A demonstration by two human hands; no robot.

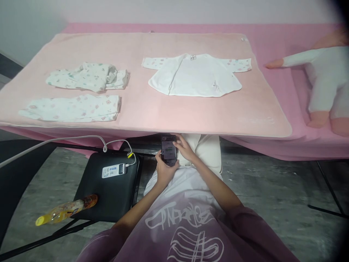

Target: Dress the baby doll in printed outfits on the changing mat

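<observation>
A dark smartphone (168, 150) is held upright over my lap, just below the table's front edge, with its screen lit. My left hand (165, 170) grips its lower end, fingers wrapped around the left side and bottom. On the right edge my right hand (185, 148) is closed, the thumb over the screen and the index finger near the top corner. Beyond the phone, a white baby top (196, 76) lies spread flat on a pale pink mat (174, 114). To its left are a folded green-patterned baby garment (81, 77) and a folded pink-patterned one (73, 108).
At the right of the pink-covered table lies a doll in white clothes (324, 72). A black stool (109, 196) at my left bears a white power bank (113, 170) with a cable (79, 137) and a yellow-capped bottle (67, 211). Table legs (331, 191) stand at right.
</observation>
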